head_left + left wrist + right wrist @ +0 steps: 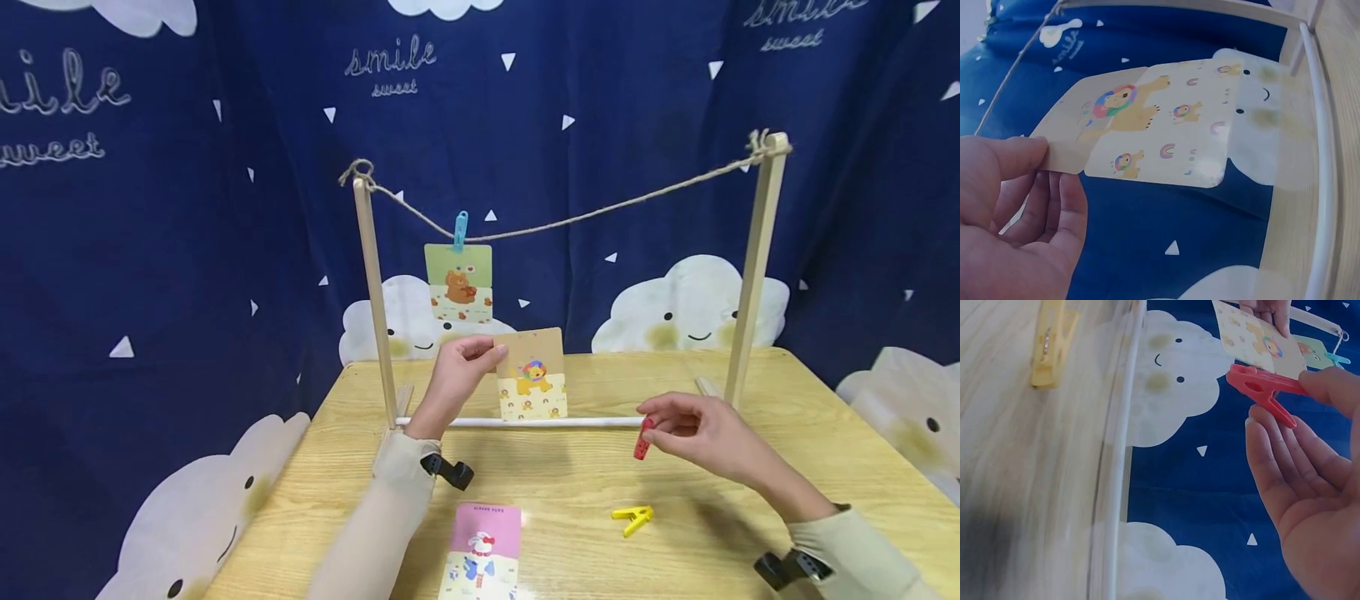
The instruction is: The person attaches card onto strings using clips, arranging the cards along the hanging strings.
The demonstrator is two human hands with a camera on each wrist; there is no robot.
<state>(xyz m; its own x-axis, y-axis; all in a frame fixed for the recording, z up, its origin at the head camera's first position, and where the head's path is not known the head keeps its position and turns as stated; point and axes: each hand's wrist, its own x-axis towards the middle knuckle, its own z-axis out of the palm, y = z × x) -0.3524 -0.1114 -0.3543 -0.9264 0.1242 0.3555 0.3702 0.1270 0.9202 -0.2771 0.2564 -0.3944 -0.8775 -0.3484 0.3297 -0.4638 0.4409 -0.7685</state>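
Observation:
My left hand (462, 377) pinches the upper left edge of a lion card (531, 375), held up below the twine (600, 215). The left wrist view shows the thumb on the front of this lion card (1147, 125) and the fingers behind it. To the right, my right hand (697, 433) holds a red clothespin (642, 439) over the table. In the right wrist view the red clothespin (1263, 387) lies between thumb and fingertips, its jaw end pointing away from the palm. A bear card (461, 287) hangs from the twine by a blue clothespin (461, 231).
On the table (585, 475) lie a yellow clothespin (634, 518) and a pink card (483, 550) with a white character. Two wooden posts, left (375, 300) and right (757, 267), carry the sagging twine. A white rod (600, 422) runs low between them. Behind hangs a blue curtain (637, 83).

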